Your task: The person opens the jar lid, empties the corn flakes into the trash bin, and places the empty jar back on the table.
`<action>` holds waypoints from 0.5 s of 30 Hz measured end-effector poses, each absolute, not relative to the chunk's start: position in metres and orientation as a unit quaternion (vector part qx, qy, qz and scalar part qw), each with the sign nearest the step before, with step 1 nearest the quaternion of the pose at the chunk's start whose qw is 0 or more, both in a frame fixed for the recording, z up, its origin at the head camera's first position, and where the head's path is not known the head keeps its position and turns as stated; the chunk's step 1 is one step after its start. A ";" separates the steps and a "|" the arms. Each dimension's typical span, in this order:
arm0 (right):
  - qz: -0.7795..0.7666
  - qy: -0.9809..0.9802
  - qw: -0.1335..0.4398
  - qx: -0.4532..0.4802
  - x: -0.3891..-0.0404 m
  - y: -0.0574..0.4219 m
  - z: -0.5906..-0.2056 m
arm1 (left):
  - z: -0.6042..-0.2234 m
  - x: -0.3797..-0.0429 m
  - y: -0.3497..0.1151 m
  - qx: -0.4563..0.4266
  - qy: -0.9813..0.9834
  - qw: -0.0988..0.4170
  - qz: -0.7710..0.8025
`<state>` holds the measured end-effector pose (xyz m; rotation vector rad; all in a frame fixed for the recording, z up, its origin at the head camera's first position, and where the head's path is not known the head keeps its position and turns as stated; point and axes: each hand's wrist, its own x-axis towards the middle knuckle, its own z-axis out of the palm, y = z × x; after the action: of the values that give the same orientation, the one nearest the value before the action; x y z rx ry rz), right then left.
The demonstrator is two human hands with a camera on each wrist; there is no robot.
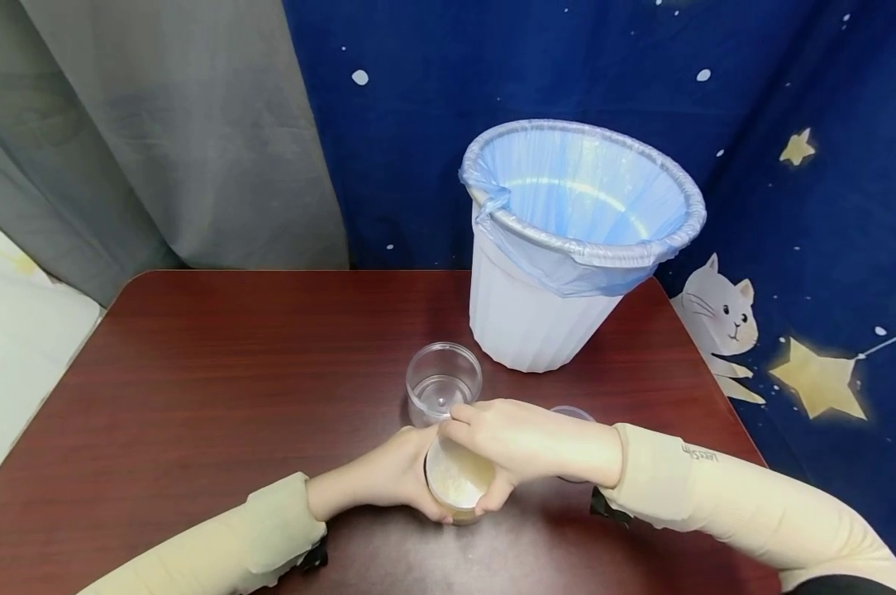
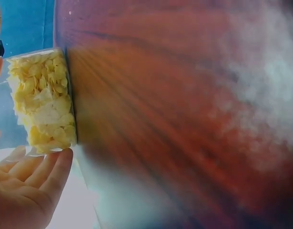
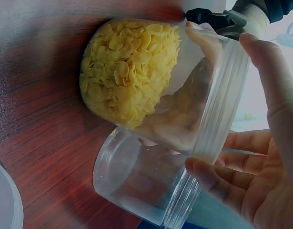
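Observation:
A clear round jar (image 3: 129, 71), partly filled with yellow flakes, stands on the table between my hands. My left hand (image 1: 392, 473) holds it by the side, fingers and thumb around its wall; in the left wrist view the fingers (image 2: 60, 171) touch near its base. From above, my right hand (image 1: 503, 442) grips the jar's clear lid (image 3: 225, 95), thumb on one side and fingers on the other. Just behind stands a second clear jar (image 1: 442, 380) with no lid on it and no flakes in it.
Partly hidden by my right wrist, a loose clear lid (image 1: 573, 411) lies on the dark red table (image 1: 232, 372). A white bin (image 1: 530, 306) with a blue liner stands at the back right. Curtains (image 1: 418, 99) hang behind the table.

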<state>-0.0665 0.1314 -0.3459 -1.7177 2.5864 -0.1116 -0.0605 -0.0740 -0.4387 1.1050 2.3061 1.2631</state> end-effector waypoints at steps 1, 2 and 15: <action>-0.037 0.831 0.020 -0.555 -0.067 0.132 -0.346 | -0.439 -0.061 -0.074 0.386 0.798 0.145 0.440; -0.039 0.827 0.024 -0.560 -0.068 0.132 -0.346 | -0.439 -0.062 -0.074 0.388 0.796 0.145 0.440; 0.026 0.800 0.094 -0.592 -0.068 0.127 -0.330 | -0.438 -0.065 -0.075 0.418 0.786 0.152 0.429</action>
<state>-0.0677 0.1266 -0.3298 -1.7559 2.3737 0.0760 -0.0652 -0.0747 -0.4378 1.1984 2.2566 1.2311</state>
